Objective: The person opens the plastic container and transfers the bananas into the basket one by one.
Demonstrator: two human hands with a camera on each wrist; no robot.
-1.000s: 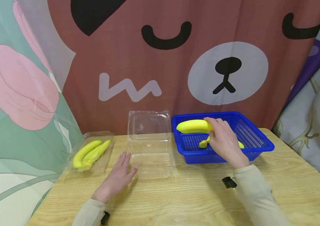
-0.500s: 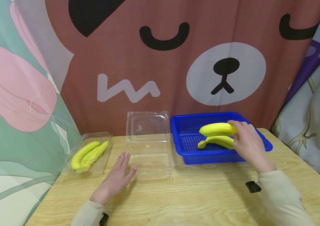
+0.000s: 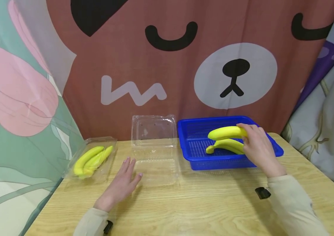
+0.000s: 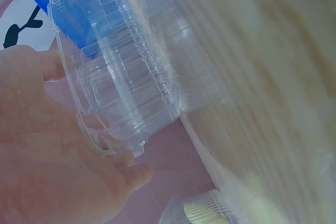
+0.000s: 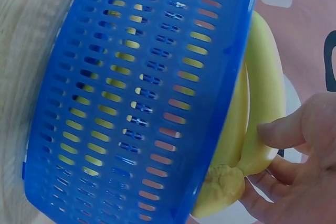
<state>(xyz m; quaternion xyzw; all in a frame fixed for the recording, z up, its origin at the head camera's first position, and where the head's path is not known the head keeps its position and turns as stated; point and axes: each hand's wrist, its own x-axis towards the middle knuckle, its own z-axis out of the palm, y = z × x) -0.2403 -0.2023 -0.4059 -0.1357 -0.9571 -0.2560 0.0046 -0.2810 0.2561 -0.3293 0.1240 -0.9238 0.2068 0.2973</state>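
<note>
My right hand (image 3: 258,147) grips the stem end of a yellow banana bunch (image 3: 227,133) inside the blue perforated basket (image 3: 190,131) at the table's back right. In the right wrist view my fingers (image 5: 294,129) curl round the bananas (image 5: 262,93) by the stem, above the basket wall (image 5: 136,103). My left hand (image 3: 124,182) lies flat and open on the wooden table, fingertips touching the near left edge of an open clear clamshell box (image 3: 155,164). The left wrist view shows that box (image 4: 121,77) against my palm (image 4: 47,166).
A second clear box holding yellow bananas (image 3: 91,159) sits at the table's left back corner. A bear-print curtain (image 3: 184,65) hangs right behind the table. The wooden table (image 3: 199,209) ends close at left and right.
My right hand carried the banana bunch from the basket's left side to its right side, then held nearly still. The left hand stayed put.
</note>
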